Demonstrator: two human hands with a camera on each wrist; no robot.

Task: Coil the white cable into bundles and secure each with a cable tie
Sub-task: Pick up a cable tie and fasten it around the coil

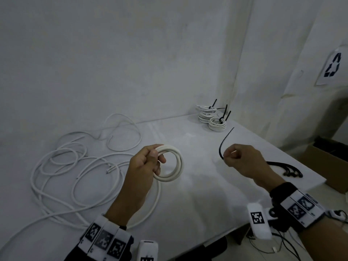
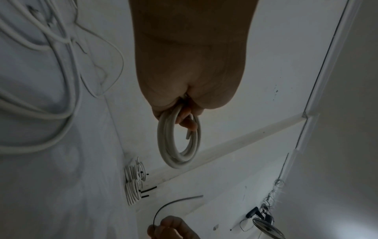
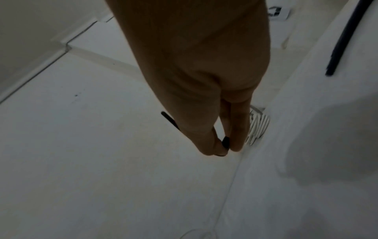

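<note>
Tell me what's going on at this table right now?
A person is bundling cable. The left hand grips a small coiled white cable ring above the white table. The right hand pinches a loose black cable tie, not yet wrapped round the coil. Finished tied bundles are stacked at the far corner, loose white cable lies to the left, and spare black ties lie on the right.

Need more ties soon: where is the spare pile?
Head view: the spare ties lie on the table near its right edge, just beyond the right hand.
</note>
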